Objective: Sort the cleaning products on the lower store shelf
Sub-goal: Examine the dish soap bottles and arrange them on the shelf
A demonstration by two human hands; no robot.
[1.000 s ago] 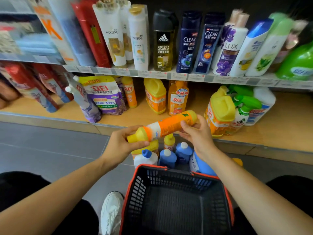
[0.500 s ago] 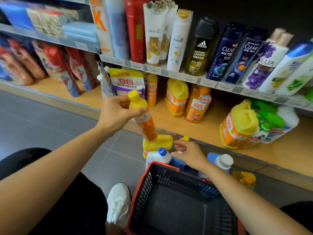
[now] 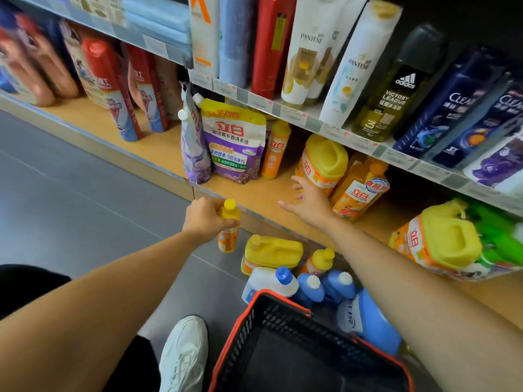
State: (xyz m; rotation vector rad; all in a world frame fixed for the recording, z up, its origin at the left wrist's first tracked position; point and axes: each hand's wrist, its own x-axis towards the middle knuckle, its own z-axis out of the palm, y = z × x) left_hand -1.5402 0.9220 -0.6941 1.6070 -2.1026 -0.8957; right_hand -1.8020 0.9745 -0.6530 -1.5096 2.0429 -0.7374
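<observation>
Left arm bare, stretched forward; left hand (image 3: 205, 219) curled round neck of upright bottle (image 3: 228, 236), knuckles up. Right arm bare, stretched forward alongside; right hand (image 3: 308, 203) holds nothing, fingers spread and loose, thumb out toward left. Hands near, not touching.

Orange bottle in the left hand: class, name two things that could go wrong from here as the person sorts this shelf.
1. The left hand grips the orange bottle near its cap only, short of the shelf edge; it might slip or clip that edge.
2. The open right hand reaches close by the yellow-capped jug and the blue-badged bottle; a brush could topple either.
</observation>
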